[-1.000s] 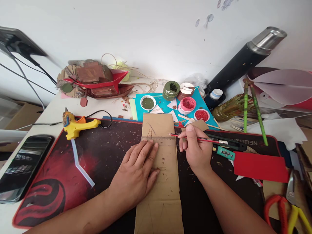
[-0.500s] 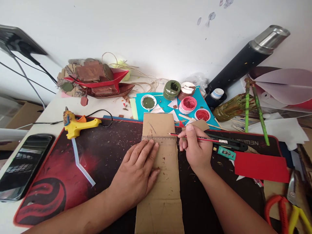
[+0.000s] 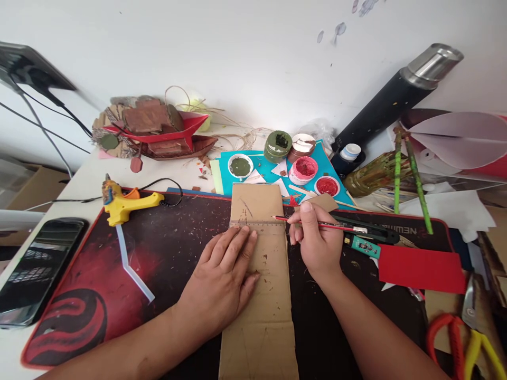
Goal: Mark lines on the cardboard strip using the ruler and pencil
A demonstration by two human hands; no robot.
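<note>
At centre frame the left hand presses flat, fingers spread, on a ruler across a cardboard strip, whose lower end is cut off. The right hand pinches a red pencil, tip at the ruler's edge; the markings are hard to read.

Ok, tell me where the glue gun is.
The yellow glue gun lies at the far left corner of the dark mat, left of the cardboard strip.
</note>
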